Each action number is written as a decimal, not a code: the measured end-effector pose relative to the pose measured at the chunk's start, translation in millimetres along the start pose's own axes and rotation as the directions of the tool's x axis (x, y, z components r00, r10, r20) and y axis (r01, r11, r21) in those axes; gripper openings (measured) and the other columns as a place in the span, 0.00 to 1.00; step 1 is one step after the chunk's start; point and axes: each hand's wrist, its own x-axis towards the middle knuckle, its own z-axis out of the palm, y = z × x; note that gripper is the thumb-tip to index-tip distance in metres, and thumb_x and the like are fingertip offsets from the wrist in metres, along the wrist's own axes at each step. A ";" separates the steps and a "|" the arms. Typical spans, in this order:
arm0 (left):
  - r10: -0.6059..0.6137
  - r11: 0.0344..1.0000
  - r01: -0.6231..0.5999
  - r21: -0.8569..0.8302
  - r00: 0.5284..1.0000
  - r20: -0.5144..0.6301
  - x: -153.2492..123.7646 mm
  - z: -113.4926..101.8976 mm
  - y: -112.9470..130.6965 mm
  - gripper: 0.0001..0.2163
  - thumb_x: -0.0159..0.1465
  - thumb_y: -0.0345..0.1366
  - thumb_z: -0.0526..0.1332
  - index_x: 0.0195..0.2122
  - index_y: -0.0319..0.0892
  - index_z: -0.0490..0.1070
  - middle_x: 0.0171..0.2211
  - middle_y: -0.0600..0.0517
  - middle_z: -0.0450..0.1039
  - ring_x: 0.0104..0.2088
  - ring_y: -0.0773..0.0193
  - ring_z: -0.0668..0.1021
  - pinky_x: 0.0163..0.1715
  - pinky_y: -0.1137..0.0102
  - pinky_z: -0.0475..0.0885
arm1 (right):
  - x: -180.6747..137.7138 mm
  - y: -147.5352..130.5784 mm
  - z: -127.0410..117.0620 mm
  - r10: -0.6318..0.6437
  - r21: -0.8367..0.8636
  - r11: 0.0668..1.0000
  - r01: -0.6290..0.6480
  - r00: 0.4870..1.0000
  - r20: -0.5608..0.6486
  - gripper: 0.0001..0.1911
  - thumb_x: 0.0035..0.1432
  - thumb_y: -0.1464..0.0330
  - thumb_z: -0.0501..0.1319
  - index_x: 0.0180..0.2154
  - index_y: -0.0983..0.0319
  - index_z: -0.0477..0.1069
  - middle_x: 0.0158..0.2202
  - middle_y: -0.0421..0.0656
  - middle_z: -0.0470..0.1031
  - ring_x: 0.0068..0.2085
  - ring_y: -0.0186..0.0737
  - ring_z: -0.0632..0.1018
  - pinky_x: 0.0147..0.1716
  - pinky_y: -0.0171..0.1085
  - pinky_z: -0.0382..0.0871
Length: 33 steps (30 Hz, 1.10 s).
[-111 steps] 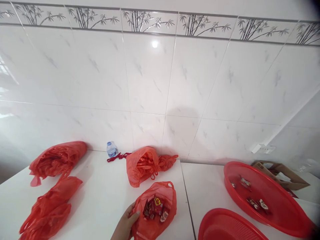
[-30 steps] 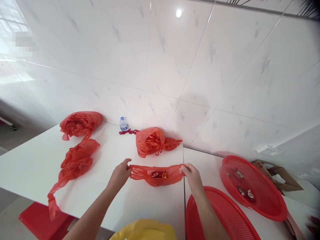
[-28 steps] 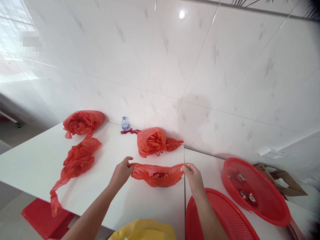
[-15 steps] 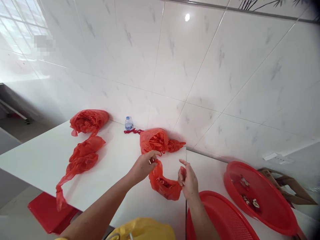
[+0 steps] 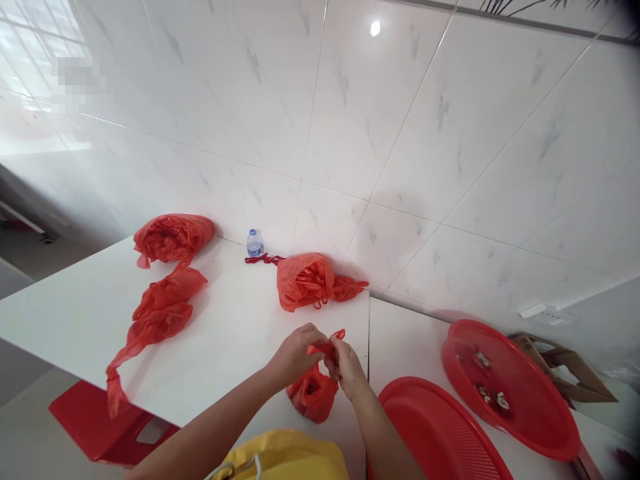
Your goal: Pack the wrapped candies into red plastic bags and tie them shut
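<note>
A small red plastic bag [image 5: 314, 399] stands on the white table near its front edge, directly below both hands. My left hand [image 5: 299, 350] is closed on one gathered handle of the bag. Close against it, my right hand [image 5: 346, 367] pinches the other handle, and a red tip sticks up between the fingers. The two handles meet above the bag's mouth. What lies inside the bag cannot be made out now. Behind the hands, a larger red bag stuffed with crumpled bags [image 5: 306, 281] leans near the wall.
Further left lie a full red bag [image 5: 173, 239] and crumpled red bags [image 5: 163, 308]. A small water bottle [image 5: 255, 244] stands by the wall. To the right are a red perforated basket [image 5: 435, 427], a red basin [image 5: 530, 393] with several small wrapped pieces, and a cardboard box [image 5: 563, 370]. A red stool [image 5: 95, 420] is below.
My hands have come together from either side, bringing the bag's two handles together above it. The bag's mouth has narrowed.
</note>
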 end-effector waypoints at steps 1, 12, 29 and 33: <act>0.017 0.999 -0.018 0.028 0.999 0.039 -1.8 3.2 -2.9 0.10 0.56 0.29 0.61 0.39 0.47 0.76 0.37 0.51 0.72 0.39 0.61 0.74 0.41 0.66 0.69 | 1.9 2.4 -1.5 0.016 0.015 1.000 -0.016 1.000 -0.024 0.20 0.55 0.51 0.56 0.23 0.60 0.63 0.13 0.32 0.56 0.15 0.26 0.51 0.15 0.33 0.40; -0.202 0.970 0.191 -0.151 0.977 -0.061 7.5 17.0 -38.6 0.04 0.59 0.31 0.53 0.29 0.44 0.65 0.40 0.50 0.72 0.39 0.62 0.73 0.41 0.66 0.67 | -5.7 4.4 -20.6 -0.126 0.003 0.992 0.129 0.967 0.219 0.31 0.56 0.45 0.58 0.47 0.64 0.76 0.24 0.39 0.71 0.23 0.32 0.66 0.28 0.35 0.62; -0.314 0.918 0.327 -0.224 0.945 0.093 -0.9 22.4 -31.9 0.03 0.59 0.35 0.53 0.28 0.44 0.62 0.25 0.57 0.66 0.27 0.65 0.68 0.29 0.70 0.63 | 6.1 16.6 -21.9 -0.211 -0.421 0.895 0.149 0.972 -0.106 0.13 0.50 0.67 0.58 0.37 0.58 0.78 0.28 0.40 0.77 0.28 0.38 0.74 0.31 0.37 0.67; -0.290 0.940 0.298 -0.166 0.954 0.069 -2.2 22.1 -33.3 0.04 0.61 0.35 0.52 0.30 0.44 0.63 0.31 0.54 0.70 0.33 0.63 0.71 0.35 0.68 0.67 | 8.7 13.8 -26.0 -0.161 -0.152 0.977 0.150 0.985 -0.060 0.18 0.50 0.64 0.61 0.44 0.61 0.78 0.42 0.46 0.80 0.42 0.42 0.78 0.42 0.39 0.71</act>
